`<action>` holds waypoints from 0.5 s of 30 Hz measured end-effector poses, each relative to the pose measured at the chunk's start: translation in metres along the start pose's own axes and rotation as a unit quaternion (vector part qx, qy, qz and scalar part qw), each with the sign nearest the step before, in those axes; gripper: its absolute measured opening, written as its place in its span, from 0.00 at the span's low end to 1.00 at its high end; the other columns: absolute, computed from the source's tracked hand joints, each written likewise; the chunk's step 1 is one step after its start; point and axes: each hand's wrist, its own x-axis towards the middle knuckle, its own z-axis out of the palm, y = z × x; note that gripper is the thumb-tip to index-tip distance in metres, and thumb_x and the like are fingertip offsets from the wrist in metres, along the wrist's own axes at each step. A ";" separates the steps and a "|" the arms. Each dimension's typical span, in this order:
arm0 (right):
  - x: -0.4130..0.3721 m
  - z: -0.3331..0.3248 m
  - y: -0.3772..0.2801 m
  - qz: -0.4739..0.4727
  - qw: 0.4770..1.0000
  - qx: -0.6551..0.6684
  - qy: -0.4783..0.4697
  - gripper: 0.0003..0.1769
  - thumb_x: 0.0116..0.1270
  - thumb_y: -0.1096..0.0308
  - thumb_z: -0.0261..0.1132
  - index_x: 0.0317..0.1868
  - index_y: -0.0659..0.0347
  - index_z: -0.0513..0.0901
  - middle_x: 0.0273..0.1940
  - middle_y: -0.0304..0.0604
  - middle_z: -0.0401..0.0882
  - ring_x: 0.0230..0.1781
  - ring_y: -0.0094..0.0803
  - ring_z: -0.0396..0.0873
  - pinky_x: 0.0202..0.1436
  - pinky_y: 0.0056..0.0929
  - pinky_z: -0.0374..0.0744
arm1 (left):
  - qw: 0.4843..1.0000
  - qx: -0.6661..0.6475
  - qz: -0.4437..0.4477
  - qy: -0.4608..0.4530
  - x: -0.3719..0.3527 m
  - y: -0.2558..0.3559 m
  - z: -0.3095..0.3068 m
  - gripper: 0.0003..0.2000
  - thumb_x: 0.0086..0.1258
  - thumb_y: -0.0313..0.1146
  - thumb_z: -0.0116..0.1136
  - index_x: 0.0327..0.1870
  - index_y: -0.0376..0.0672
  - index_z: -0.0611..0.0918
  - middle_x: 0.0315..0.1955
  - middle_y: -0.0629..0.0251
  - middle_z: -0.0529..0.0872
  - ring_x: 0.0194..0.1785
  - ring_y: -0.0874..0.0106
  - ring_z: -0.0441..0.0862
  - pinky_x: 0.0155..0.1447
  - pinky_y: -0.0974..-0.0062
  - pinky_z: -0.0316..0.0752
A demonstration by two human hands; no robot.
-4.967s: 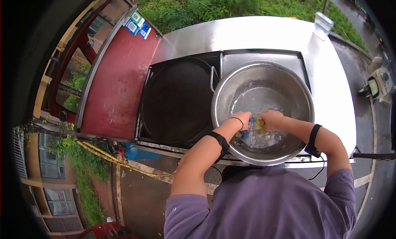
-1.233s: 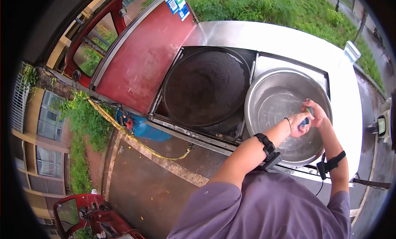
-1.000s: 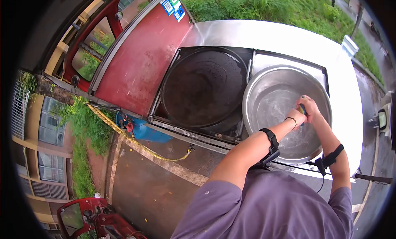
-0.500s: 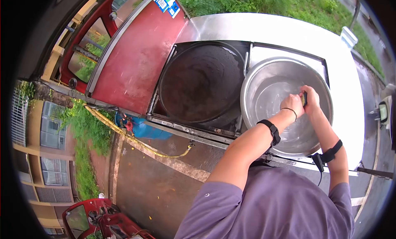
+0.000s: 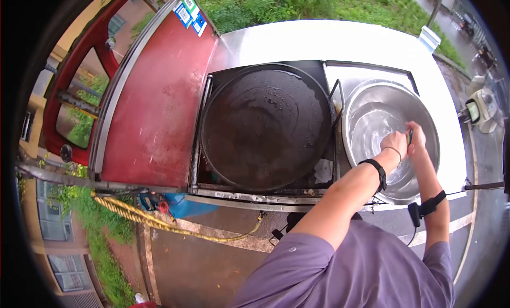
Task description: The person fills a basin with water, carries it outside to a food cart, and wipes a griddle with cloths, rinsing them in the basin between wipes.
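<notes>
A large silver metal basin (image 5: 355, 114) holds clear, rippling water. Over its right half, my left hand (image 5: 394, 144) and my right hand (image 5: 417, 136) are closed together around a small dark and yellowish item (image 5: 409, 137), mostly hidden by the fingers; it looks like a sponge or cloth. Left of the basin lies a wide round black griddle (image 5: 263, 127) with a wet surface and scattered drops. Black straps circle both forearms.
A red panel (image 5: 154, 100) with blue and white stickers stands left of the griddle. A white metal counter (image 5: 319, 39) runs behind. Below the cart's front edge are a yellow hose (image 5: 212, 237) and a blue container (image 5: 194, 206). A dark metal handle sits between griddle and basin.
The view has shifted, so the griddle looks larger and the basin sits further right. Both hands stay together over the basin, and its water now shows stronger ripples.
</notes>
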 end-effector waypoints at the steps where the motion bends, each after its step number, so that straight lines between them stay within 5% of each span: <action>1: 0.008 -0.009 0.016 0.003 1.000 0.020 0.021 0.08 0.55 0.70 0.68 0.28 0.59 0.76 0.25 0.41 0.72 0.23 0.33 0.73 0.29 0.34 0.76 | 1.000 -0.006 0.010 -0.004 0.002 -0.009 0.009 0.12 0.72 0.36 0.53 0.45 0.42 0.88 0.49 0.54 0.88 0.53 0.58 0.87 0.53 0.61 0.84; 4: 0.016 -0.028 0.038 0.067 0.992 0.055 0.095 0.06 0.55 0.73 0.64 0.32 0.63 0.75 0.29 0.43 0.71 0.30 0.35 0.74 0.34 0.40 0.77 | 0.980 0.174 0.077 -0.060 -0.004 -0.013 0.010 0.10 0.73 0.35 0.55 0.45 0.48 0.89 0.48 0.65 0.89 0.53 0.68 0.88 0.51 0.67 0.84; 8: 0.023 -0.052 0.047 0.078 0.990 0.086 0.076 0.07 0.54 0.72 0.63 0.32 0.64 0.74 0.32 0.44 0.72 0.34 0.39 0.76 0.39 0.42 0.78 | 0.951 0.249 0.177 -0.053 -0.002 -0.012 0.016 0.09 0.70 0.33 0.57 0.44 0.50 0.89 0.42 0.70 0.91 0.49 0.67 0.89 0.49 0.68 0.85; 15: 0.010 -0.045 0.033 0.100 0.981 0.131 0.105 0.07 0.55 0.72 0.61 0.34 0.63 0.74 0.33 0.44 0.74 0.36 0.40 0.77 0.40 0.44 0.78 | 0.893 0.351 0.276 -0.052 0.009 -0.001 0.008 0.09 0.70 0.35 0.57 0.42 0.51 0.90 0.42 0.70 0.91 0.48 0.67 0.89 0.46 0.67 0.84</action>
